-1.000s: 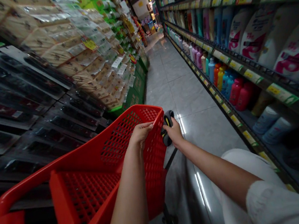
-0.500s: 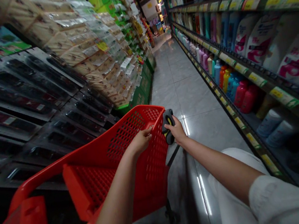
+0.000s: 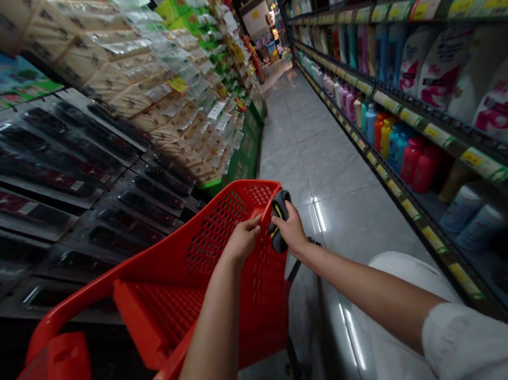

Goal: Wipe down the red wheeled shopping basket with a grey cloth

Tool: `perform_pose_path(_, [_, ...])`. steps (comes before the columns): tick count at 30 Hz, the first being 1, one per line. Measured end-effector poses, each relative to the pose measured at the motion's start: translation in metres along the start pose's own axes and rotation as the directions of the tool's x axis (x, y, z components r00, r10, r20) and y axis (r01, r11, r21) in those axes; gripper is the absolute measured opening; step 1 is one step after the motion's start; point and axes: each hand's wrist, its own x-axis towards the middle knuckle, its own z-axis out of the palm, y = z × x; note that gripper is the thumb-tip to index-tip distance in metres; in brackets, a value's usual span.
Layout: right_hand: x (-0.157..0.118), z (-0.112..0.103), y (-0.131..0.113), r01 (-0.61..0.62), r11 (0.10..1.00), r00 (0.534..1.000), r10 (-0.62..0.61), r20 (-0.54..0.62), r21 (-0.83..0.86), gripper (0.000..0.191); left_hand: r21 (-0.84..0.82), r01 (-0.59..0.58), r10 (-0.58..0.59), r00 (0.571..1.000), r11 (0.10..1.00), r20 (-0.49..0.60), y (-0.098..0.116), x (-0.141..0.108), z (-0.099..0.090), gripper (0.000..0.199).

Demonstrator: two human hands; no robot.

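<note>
A red plastic shopping cart (image 3: 247, 289) stands tilted in view in front of me and to my left. My left hand (image 3: 243, 239) is closed at its near side rim, with the fingertips hooked over the edge. My right hand (image 3: 293, 229) is wrapped round a dark grey object with yellow trim (image 3: 280, 206), rounded at its ends. It is held upright just outside the cart's far corner, close to the rim. The exact kind of this object is hard to make out, as my fingers cover part of it.
Packaged black items hang on a rack (image 3: 42, 162) at left, beside stacked tissue packs (image 3: 132, 87). Shelves of bottles (image 3: 441, 78) line the right. Grey floor tiles (image 3: 323, 165) run down the aisle between them. My white-clothed knee (image 3: 410, 293) is low at right.
My right hand has moved slightly left with the grey and yellow object, which is now nearer the cart rim and more tilted. The view has shifted a little; my left hand stays at the rim.
</note>
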Motion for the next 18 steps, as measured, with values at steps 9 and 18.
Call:
perform_pose_path(9, [-0.027, -0.016, 0.023, -0.276, 0.957, 0.958, 0.267, -0.101, -0.091, 0.056, 0.044, 0.021, -0.021, 1.0, 0.999, -0.015, 0.005, 0.008, 0.007, 0.033])
perform_pose_path(18, [-0.032, 0.005, -0.002, 0.129, 0.977, 0.991, -0.121, 0.054, -0.17, 0.061, 0.014, -0.009, 0.009, 0.999, 1.0, -0.042, 0.002, 0.021, 0.008, 0.029])
